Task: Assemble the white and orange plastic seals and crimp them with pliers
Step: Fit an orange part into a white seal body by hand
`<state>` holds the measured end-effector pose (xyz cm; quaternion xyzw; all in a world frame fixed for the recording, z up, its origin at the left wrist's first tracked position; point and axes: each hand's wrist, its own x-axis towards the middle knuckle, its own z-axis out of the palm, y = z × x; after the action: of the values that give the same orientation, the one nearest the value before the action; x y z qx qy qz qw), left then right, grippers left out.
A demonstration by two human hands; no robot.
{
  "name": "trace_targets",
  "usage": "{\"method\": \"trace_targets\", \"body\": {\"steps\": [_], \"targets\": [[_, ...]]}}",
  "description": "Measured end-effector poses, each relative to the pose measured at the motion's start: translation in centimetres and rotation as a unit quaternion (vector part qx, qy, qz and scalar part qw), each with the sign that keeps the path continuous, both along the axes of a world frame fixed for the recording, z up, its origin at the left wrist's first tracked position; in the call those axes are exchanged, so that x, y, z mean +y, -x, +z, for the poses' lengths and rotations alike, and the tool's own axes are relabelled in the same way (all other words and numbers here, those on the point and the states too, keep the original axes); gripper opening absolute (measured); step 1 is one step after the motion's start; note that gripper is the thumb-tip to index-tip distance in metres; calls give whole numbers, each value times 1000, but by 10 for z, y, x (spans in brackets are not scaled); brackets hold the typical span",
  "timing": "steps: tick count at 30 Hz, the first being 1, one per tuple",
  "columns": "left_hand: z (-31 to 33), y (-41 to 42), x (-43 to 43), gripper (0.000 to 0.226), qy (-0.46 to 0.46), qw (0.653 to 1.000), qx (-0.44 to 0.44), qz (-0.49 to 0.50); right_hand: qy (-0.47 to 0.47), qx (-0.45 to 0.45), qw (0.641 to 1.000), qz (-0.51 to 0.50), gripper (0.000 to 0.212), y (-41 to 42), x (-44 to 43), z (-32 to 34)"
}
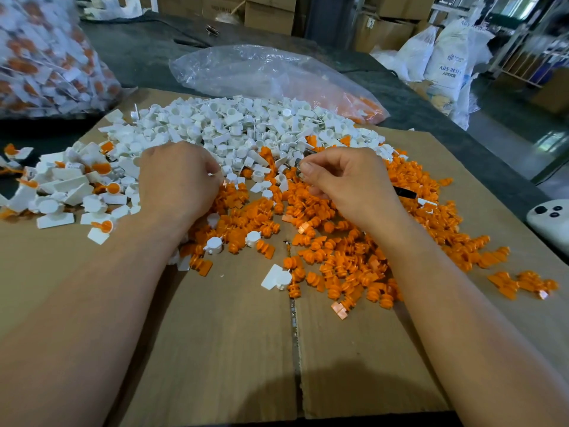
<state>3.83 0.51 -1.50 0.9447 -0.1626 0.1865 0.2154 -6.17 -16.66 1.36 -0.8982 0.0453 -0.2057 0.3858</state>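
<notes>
A heap of white seal bodies (246,124) covers the far part of the cardboard sheet (231,349). Orange inserts (354,257) spread over its right half. Assembled white-and-orange seals (77,183) lie piled at the left. My left hand (177,180) is curled, palm down, at the border of the white and orange heaps; what its fingers hold is hidden. My right hand (345,183) grips the pliers (300,163); their metal jaws show at my fingertips and a black handle end sticks out behind my palm.
A big clear bag of finished seals (46,60) stands at the far left. A flatter clear bag with orange parts (277,75) lies behind the white heap. A white device with black buttons (551,217) sits at the right edge. Boxes and sacks stand beyond the table.
</notes>
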Motion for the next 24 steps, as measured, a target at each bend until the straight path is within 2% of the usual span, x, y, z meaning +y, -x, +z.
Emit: {"method": "trace_targets", "body": {"steps": [4,7,9,12,17,24], "targets": [[-3,-4,0,31,-25,1000,3,-5,70,22,997,3,17,-2,-1,-2],[-6,-5,-1,18,-66,997,26,-24,112,52,992,10,18,-2,-1,-3],[-10,-5,-1,21,-74,996,36,-38,129,65,989,11,18,-2,0,-3],[-12,-6,-1,45,-63,994,58,-64,147,74,986,7,20,-1,-1,-2],[-12,-6,-1,72,-81,988,82,-102,155,78,985,-2,21,-2,-3,-2],[-8,-4,1,41,-75,987,76,-118,154,87,984,-3,21,-2,-3,-2]]}}
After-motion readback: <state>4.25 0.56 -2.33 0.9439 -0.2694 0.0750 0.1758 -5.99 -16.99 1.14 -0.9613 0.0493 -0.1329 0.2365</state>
